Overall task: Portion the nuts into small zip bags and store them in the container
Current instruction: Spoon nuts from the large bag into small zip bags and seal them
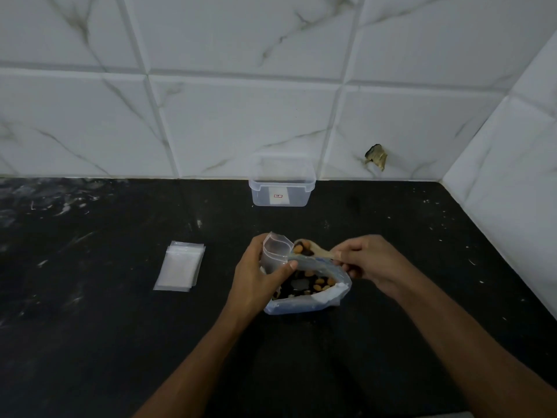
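Observation:
My left hand (256, 276) grips a small clear zip bag (275, 250), held upright with its mouth open toward the right. My right hand (369, 260) pinches the handle of a wooden spoon (304, 248) loaded with orange and dark nuts; the spoon's bowl sits right at the small bag's mouth. Below both hands, a large open plastic bag of mixed nuts (307, 289) rests on the black counter. A clear plastic container (281, 184) with a white label stands open at the back against the wall.
A flat stack of empty small zip bags (180, 266) lies on the black counter (90, 327) to the left. The tiled wall runs behind and along the right side, with a chipped hole (376, 155) near the corner.

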